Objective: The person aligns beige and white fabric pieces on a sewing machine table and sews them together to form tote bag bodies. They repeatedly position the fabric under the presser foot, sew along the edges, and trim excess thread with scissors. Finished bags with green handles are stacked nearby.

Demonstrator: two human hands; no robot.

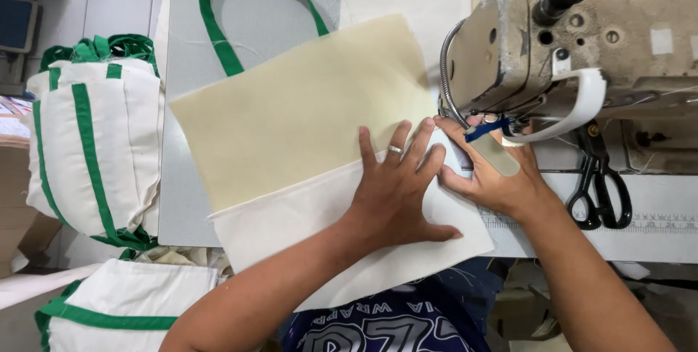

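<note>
While your left hand (396, 192) lies flat, fingers spread, on the cream-and-white fabric panel (305, 156), your right hand (491, 177) presses its edge open-palmed under the sewing machine (582, 39); the seam looks barely started.

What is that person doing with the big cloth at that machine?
A person is sewing at an old sewing machine. The left hand lies flat with fingers spread on the cloth, which is pale yellow on top and white below, with a green handle. The right hand presses the cloth's edge just under the machine's head. Black scissors lie on the table to the right, and finished white bags with green straps are piled on the left.
</note>
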